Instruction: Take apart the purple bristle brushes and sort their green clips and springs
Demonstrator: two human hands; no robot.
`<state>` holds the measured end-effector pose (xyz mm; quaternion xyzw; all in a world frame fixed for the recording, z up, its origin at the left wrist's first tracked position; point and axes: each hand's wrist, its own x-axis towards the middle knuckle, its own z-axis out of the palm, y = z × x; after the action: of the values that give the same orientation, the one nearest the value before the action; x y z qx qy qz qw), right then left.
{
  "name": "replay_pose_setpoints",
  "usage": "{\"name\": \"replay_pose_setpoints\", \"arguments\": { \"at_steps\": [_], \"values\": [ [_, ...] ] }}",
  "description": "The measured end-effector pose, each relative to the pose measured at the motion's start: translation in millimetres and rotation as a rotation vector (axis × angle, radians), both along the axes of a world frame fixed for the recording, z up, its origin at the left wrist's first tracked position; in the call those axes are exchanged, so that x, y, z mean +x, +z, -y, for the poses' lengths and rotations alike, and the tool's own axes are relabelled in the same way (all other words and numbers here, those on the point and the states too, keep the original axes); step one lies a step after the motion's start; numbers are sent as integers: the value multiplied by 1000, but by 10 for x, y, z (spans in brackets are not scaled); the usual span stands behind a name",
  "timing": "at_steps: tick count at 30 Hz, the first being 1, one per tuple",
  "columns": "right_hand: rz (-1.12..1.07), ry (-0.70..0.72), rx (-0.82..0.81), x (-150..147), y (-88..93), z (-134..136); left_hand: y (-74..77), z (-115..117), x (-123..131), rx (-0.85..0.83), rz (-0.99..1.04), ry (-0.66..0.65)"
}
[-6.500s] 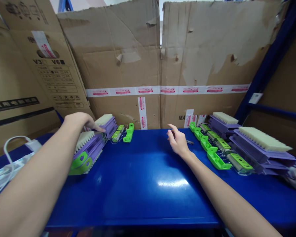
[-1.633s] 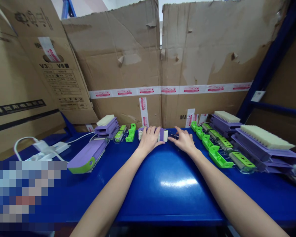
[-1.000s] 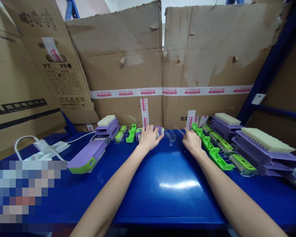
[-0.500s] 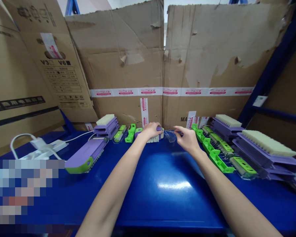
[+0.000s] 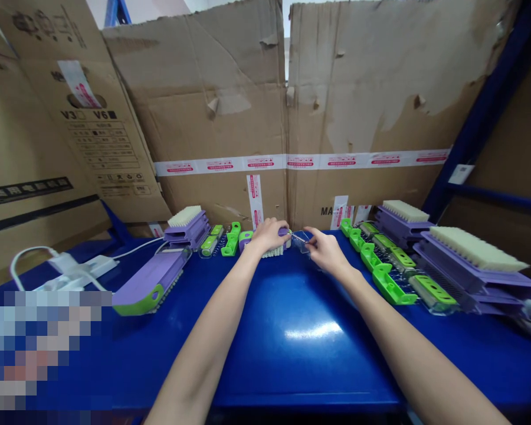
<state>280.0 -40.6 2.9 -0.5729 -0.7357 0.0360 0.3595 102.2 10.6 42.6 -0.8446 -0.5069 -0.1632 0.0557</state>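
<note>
At the far middle of the blue table, my left hand [image 5: 269, 234] is closed on a purple-and-green brush [image 5: 272, 252], whose pale bristles face down. My fingers cover most of its body. My right hand [image 5: 325, 247] pinches a thin metal rod [image 5: 298, 238] between thumb and fingertips. The rod's other end points at the brush's right end, by my left fingers; whether it goes inside cannot be made out. Just behind the rod is a clear plastic piece [image 5: 301, 234], partly hidden by my right hand.
Bright green plastic parts [image 5: 383, 280] and green-topped clear pieces [image 5: 433, 292] line the right side, beside stacked purple bodies [image 5: 473, 280] with cream bristle blocks. A purple brush [image 5: 153, 280] lies at left near a white power strip [image 5: 88, 271]. Cardboard [image 5: 221, 118] walls the back.
My right hand has come a little closer to my left hand, and the rod now slants down toward the right. My left hand keeps its hold on the brush. The view has shifted slightly.
</note>
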Motion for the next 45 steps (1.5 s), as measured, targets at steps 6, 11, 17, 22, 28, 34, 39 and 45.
{"name": "replay_pose_setpoints", "arguments": {
  "at_steps": [6,11,17,22,28,34,39,45],
  "values": [
    [-6,22,-56,-17,8,24,-30,-3,-3,52,-16,11],
    [109,52,6,105,55,47,-2,-11,20,56,-45,-12],
    [93,-148,28,255,13,-9,40,-19,48,52,-88,-9],
    [173,-375,-184,276,-61,4,25,-3,97,68,-104,6],
    [239,-436,-254,267,-64,26,38,-4,155,93,-45,-37],
    [252,-443,-213,259,-84,22,113,42,264,131,117,-18],
    [222,-398,-15,223,-56,-4,136,79,427,83,191,19],
    [168,-119,80,92,-94,-40,72,94,578,-34,74,66]
  ]
}}
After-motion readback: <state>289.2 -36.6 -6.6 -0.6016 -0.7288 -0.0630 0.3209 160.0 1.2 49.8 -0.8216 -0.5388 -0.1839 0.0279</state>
